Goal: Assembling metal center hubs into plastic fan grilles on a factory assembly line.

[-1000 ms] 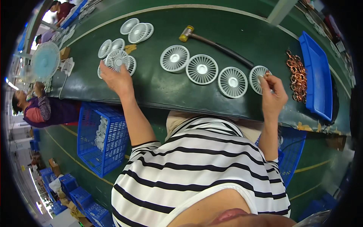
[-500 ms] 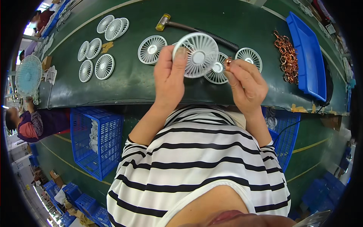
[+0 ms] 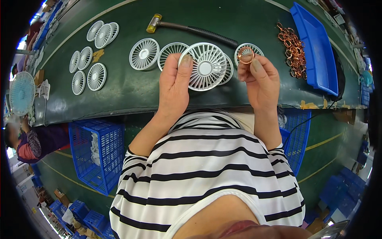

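My left hand grips the rim of a round white fan grille, thumb on its face, and holds it up over the table. In my right hand a copper-coloured ring is pinched between thumb and fingers, its round opening facing me. The ring and the held grille are apart. Behind my hands more white grilles lie on the green table, one to the left and another partly hidden behind the ring. Others are partly covered by the held grille.
A hammer with a yellow head and black grip lies beyond the grilles. On the right, a pile of copper rings sits beside a blue tray. Several grilles lie at left. Blue crates stand below the table edge.
The ring in my right hand has turned from edge-on to show its round opening, and that hand has moved slightly away from the grille. The whole view has shifted a little.
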Demonstrator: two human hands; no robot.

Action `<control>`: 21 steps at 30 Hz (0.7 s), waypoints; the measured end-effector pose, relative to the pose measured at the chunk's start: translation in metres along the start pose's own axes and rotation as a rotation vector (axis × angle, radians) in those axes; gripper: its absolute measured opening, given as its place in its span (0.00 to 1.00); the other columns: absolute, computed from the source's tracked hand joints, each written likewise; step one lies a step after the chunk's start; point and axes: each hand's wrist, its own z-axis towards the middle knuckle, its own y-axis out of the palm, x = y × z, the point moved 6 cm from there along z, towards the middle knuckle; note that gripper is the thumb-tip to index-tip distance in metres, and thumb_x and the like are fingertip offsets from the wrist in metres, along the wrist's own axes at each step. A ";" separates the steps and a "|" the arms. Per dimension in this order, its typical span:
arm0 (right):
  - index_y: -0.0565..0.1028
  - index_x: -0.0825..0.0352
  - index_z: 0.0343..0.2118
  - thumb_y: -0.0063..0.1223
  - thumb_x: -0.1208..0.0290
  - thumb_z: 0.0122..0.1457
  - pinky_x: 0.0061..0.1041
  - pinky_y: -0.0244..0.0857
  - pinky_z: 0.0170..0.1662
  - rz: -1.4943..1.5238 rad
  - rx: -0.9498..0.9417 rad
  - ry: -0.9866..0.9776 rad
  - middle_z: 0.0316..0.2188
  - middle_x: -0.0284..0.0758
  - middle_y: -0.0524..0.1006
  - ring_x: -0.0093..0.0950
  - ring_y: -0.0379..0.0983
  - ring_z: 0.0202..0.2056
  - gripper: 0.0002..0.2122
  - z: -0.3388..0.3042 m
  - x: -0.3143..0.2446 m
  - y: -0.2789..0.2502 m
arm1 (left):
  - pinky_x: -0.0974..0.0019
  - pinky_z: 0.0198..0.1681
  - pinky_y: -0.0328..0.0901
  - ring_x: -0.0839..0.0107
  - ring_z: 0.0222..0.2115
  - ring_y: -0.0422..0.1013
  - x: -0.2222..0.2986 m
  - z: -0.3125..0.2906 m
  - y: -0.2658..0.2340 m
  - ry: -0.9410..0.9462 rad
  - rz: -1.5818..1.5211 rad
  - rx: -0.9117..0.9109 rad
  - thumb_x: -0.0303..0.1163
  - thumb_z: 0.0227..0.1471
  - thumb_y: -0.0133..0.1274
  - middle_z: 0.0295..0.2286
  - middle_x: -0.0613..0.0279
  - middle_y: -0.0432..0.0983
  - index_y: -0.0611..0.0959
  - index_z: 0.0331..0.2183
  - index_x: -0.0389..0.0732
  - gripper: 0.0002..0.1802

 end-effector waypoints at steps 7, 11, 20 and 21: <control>0.77 0.70 0.38 0.53 0.68 0.60 0.18 0.62 0.30 0.230 0.017 0.173 0.30 0.32 0.75 0.20 0.69 0.29 0.10 0.001 0.012 -0.010 | 0.79 0.32 0.59 0.85 0.28 0.59 -0.007 -0.002 0.005 -0.010 0.015 -0.027 0.38 0.63 0.43 0.26 0.72 0.67 0.72 0.34 0.37 0.13; 0.77 0.70 0.37 0.52 0.68 0.60 0.18 0.62 0.30 0.370 -0.017 0.231 0.31 0.32 0.75 0.20 0.69 0.29 0.10 0.001 0.017 -0.012 | 0.79 0.32 0.58 0.85 0.28 0.59 -0.008 -0.003 0.007 -0.009 0.003 -0.026 0.38 0.63 0.43 0.26 0.72 0.67 0.72 0.33 0.37 0.13; 0.77 0.70 0.35 0.53 0.73 0.59 0.15 0.62 0.31 -0.279 0.159 -0.049 0.29 0.31 0.77 0.16 0.69 0.27 0.06 0.005 -0.016 -0.040 | 0.76 0.39 0.60 0.80 0.34 0.63 -0.011 -0.009 -0.005 -0.058 0.147 0.090 0.30 0.59 0.46 0.31 0.68 0.70 0.74 0.42 0.32 0.12; 0.77 0.71 0.35 0.53 0.73 0.59 0.15 0.62 0.31 -0.366 0.191 -0.108 0.29 0.30 0.77 0.16 0.69 0.27 0.06 0.005 -0.027 -0.048 | 0.76 0.39 0.60 0.80 0.33 0.63 -0.015 -0.006 -0.009 -0.049 0.192 0.077 0.30 0.59 0.46 0.30 0.68 0.70 0.74 0.41 0.32 0.12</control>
